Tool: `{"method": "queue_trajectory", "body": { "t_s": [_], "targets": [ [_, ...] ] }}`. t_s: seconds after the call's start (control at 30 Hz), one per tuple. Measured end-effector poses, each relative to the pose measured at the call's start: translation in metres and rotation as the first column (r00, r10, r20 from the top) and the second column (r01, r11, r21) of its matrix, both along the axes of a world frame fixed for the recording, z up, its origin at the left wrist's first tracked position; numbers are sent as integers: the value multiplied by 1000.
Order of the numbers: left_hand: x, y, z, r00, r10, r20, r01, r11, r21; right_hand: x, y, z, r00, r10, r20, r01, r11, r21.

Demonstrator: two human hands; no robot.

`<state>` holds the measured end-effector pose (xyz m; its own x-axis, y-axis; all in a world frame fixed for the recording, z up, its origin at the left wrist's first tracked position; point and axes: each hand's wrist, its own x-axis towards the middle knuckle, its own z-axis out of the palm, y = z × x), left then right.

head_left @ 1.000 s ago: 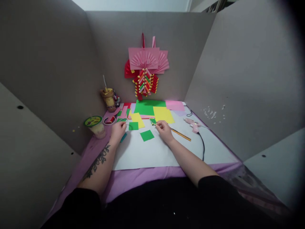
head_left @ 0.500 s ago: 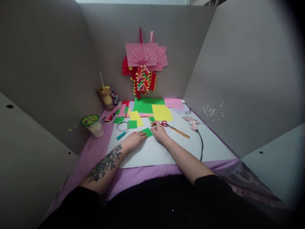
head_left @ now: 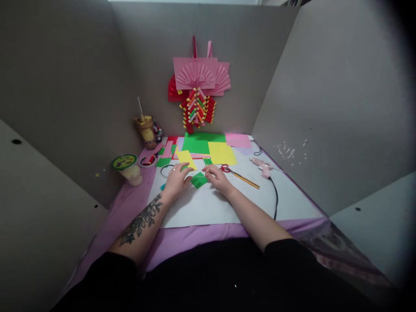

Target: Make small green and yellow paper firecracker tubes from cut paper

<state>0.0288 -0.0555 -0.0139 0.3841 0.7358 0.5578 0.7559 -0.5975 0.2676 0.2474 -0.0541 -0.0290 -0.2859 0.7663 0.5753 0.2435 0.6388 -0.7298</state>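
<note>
My left hand (head_left: 178, 178) is raised slightly over the white sheet, fingers curved and spread apart, holding nothing. Just right of it lies a small green paper square (head_left: 199, 180), turned with a corner toward me. My right hand (head_left: 219, 179) is closed in a pinch at the far right of that square. A thin, light stick (head_left: 200, 175) seems to run from its fingertips across the paper; its ends are hard to make out. Behind the right hand sit several green paper rolls (head_left: 207, 161). Part of a blue pen-like tool (head_left: 163, 187) shows beside my left wrist.
Red-handled scissors (head_left: 225, 168) and a yellow pencil-like tool (head_left: 245, 180) lie right. Farther right is a pink glue gun (head_left: 264, 168) with a black cord. Yellow paper (head_left: 222, 153) and a tape ring (head_left: 165, 170) lie behind. A lidded cup (head_left: 128, 170) stands left.
My left hand has lifted off the green square and moved left and back, its fingers now apart. The square has turned cornerwise. My right hand stays close by, pinched.
</note>
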Motion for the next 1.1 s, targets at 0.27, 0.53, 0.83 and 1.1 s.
{"method": "queue_trajectory", "body": {
  "t_s": [0.27, 0.53, 0.83, 1.1],
  "targets": [
    [4, 3, -3, 983, -48, 180, 72, 989, -128, -10, 8, -14, 968, -182, -174, 132, 954, -268],
    [9, 5, -5, 916, -167, 364, 298, 892, -340, -25, 7, -10, 966, -62, -251, -21, 950, -313],
    [2, 7, -12, 973, -222, -67, 192, 933, -306, -9, 14, -11, 880, -305, -364, 68, 839, -539],
    [13, -6, -11, 860, -313, -403, 171, 921, -351, -5, 16, -12, 911, -321, -259, 162, 857, -489]
  ]
}}
